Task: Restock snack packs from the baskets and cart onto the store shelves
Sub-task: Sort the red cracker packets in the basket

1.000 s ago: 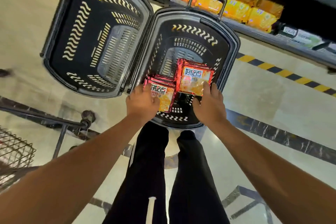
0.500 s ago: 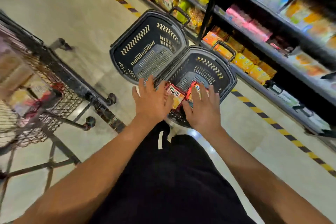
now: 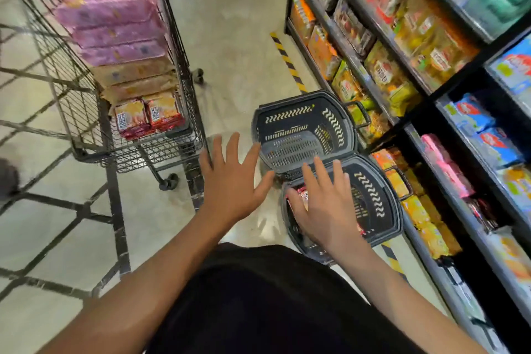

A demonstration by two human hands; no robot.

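Note:
Two black plastic baskets stand on the floor by the shelves. The far basket [image 3: 301, 123] holds nothing. The near basket [image 3: 379, 204] holds red snack packs [image 3: 301, 197], mostly hidden under my right hand [image 3: 324, 204], which hovers over them with fingers spread. My left hand [image 3: 232, 181] is spread in the air left of the baskets, holding nothing. A wire cart [image 3: 161, 112] on the left carries orange-red snack packs [image 3: 146, 115], tan packs and pink packs [image 3: 109, 17].
Store shelves [image 3: 431, 89] full of coloured snack packs run along the right side. A yellow-black floor stripe [image 3: 287, 60] marks their foot. The cart's wheels [image 3: 168, 181] stand close to my left hand. Pale tiled floor lies between cart and shelves.
The view has swung up and left, bringing the cart into full sight. Both hands have lifted off the red packs; my left hand has moved left, away from the near basket.

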